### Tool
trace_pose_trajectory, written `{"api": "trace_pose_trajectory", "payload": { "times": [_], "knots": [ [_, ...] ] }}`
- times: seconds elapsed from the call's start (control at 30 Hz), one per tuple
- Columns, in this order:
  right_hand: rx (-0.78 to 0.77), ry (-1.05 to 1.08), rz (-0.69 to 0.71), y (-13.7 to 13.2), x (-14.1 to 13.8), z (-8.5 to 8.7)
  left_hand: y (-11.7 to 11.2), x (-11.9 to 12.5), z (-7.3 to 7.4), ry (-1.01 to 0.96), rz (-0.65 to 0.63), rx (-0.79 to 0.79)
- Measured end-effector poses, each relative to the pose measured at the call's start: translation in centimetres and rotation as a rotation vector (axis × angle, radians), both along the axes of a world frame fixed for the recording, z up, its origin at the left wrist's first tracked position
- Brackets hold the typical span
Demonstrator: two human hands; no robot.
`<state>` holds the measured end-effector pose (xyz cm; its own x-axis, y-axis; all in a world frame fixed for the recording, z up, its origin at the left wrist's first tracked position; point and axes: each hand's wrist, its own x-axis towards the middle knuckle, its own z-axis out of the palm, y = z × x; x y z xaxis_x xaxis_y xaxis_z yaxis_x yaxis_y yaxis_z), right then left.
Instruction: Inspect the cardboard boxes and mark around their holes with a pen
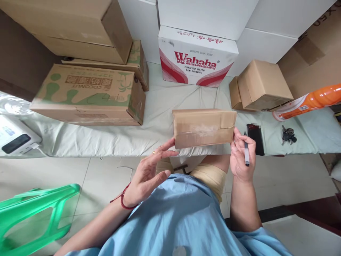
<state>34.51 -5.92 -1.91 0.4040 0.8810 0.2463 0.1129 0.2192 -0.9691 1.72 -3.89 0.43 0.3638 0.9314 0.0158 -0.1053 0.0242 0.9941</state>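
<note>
A small brown cardboard box point(204, 128) with clear tape on its near side sits at the front edge of the cloth-covered surface. My left hand point(150, 170), with a red string bracelet on its wrist, is open; its fingertips reach the box's lower left corner. At the right end of the box, my right hand point(242, 156) holds a marker pen point(246, 153) with a grey barrel and dark end, while its fingertips rest by the box's right edge. A black phone-like flat object point(255, 139) lies just right of that hand.
On the left stands a coconut carton point(87, 92), with bigger cartons behind. A white Wahaba-style water carton point(197, 60) is at the back. To the right are small boxes point(263, 85), an orange bottle point(306, 101) and keys point(288, 135). A green stool point(53, 213) stands lower left.
</note>
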Motion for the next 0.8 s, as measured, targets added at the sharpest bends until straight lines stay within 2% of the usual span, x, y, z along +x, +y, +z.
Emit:
{"api": "trace_pose_trajectory", "payload": {
  "times": [0.1,0.2,0.27,0.37,0.47,0.57,0.67,0.8],
  "knots": [
    [0.022,0.002,0.064,-0.1,-0.4,0.6,0.4,0.3,0.2,-0.011,0.048,0.039],
    [0.041,0.005,0.078,0.1,-0.6,0.3,1.1,0.8,-0.5,-0.064,0.069,0.040],
    [0.029,0.001,0.067,0.2,-0.6,-0.3,1.7,1.2,-1.6,-0.127,0.098,0.019],
    [-0.034,0.003,0.068,0.3,-0.5,-1.7,2.6,1.7,-4.2,-0.193,0.170,-0.072],
    [-0.099,0.007,0.067,0.3,-0.2,-3.3,3.6,2.2,-6.6,-0.150,0.212,-0.165],
    [-0.125,-0.013,0.052,0.5,0.1,-4.8,4.5,2.8,-7.8,-0.109,0.225,-0.166],
    [-0.140,-0.037,0.078,1.0,0.4,-5.6,4.9,3.3,-7.4,-0.106,0.166,-0.154],
    [-0.129,-0.008,0.036,1.5,1.1,-5.7,4.1,3.6,-4.5,-0.025,0.027,-0.049]
  ]
}}
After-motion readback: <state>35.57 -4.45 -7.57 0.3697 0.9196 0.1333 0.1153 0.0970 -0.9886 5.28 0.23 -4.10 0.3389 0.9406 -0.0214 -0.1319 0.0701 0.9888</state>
